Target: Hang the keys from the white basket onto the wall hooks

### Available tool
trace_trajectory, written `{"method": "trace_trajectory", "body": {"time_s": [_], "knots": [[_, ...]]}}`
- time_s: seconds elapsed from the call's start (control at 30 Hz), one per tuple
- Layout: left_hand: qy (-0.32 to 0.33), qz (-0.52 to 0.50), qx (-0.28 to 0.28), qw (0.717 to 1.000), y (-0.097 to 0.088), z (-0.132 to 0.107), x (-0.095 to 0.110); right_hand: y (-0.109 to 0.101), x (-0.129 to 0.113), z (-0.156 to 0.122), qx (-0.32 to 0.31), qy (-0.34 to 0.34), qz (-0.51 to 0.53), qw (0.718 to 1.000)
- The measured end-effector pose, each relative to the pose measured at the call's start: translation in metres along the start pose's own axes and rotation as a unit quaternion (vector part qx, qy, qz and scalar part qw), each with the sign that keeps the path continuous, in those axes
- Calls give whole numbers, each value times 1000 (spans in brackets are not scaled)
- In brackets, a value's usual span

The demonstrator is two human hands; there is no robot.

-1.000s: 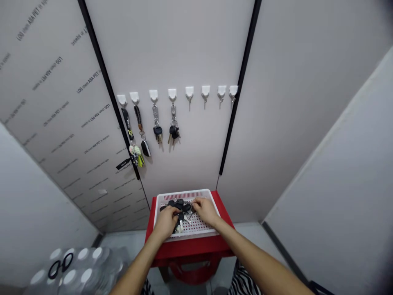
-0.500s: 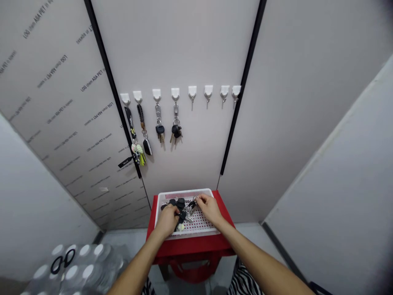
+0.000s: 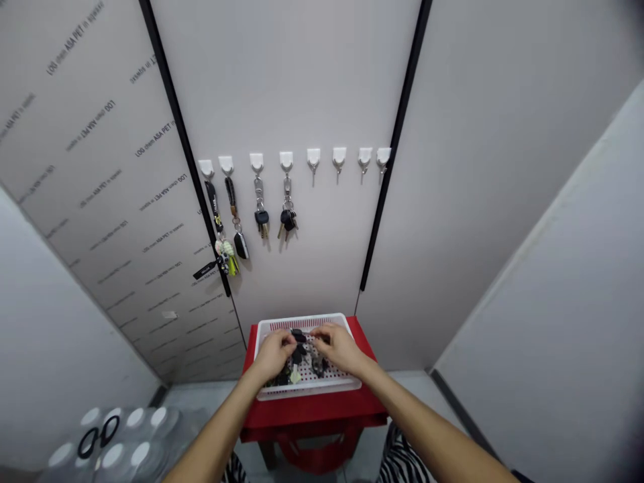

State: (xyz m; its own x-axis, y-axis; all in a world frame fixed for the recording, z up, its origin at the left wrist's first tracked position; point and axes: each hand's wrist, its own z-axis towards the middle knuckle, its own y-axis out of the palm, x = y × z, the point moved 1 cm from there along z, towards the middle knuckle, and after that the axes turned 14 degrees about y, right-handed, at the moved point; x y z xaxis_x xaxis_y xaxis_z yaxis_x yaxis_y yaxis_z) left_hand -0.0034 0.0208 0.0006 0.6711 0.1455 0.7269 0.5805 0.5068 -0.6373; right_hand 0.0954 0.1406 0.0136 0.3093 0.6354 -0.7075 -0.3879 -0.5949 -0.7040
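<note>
A white plastic basket (image 3: 304, 322) with a perforated red-dotted floor stands on a red stool (image 3: 312, 416). A loose heap of car keys with black heads (image 3: 299, 355) lies in it. My left hand (image 3: 273, 355) and my right hand (image 3: 339, 349) both rest over the heap, fingers curled down and close together. Whether either hand grips a key is hidden. Above, a row of white adhesive hooks (image 3: 313, 157) runs along the wall. Several key sets (image 3: 259, 215) hang from the left-hand hooks, and the right-hand hooks show bare metal.
A black strip (image 3: 397, 147) divides the pale wall panels, and a printed film covers the left panel (image 3: 100, 188). A red bag (image 3: 316, 453) hangs under the stool. Plastic-wrapped bottles (image 3: 121, 443) with a black looped handle stand at lower left. Zebra-striped cloth (image 3: 400, 463) shows at lower right.
My right hand has moved left, closer to my left hand over the heap. The key it was near earlier is now hidden, and the basket sits slightly lower in view.
</note>
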Motion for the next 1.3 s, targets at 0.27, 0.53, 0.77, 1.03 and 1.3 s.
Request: {"method": "trace_trajectory", "body": {"time_s": [0.27, 0.53, 0.77, 1.03, 1.3], "knots": [[-5, -171, 16, 985, -17, 15, 25, -1, -23, 8, -44, 20, 121, 991], [24, -250, 37, 967, -13, 32, 31, -36, -35, 27, 39, 40, 159, 986], [117, -132, 216, 960, -47, 84, 84, -97, -78, 66, 113, 32, 268, 956], [188, -15, 287, 939, -103, 138, 154, -170, -146, 130, 240, -31, 308, 920], [163, 27, 294, 942, -122, 156, 162, -176, -163, 163, 361, 15, 163, 918]]}}
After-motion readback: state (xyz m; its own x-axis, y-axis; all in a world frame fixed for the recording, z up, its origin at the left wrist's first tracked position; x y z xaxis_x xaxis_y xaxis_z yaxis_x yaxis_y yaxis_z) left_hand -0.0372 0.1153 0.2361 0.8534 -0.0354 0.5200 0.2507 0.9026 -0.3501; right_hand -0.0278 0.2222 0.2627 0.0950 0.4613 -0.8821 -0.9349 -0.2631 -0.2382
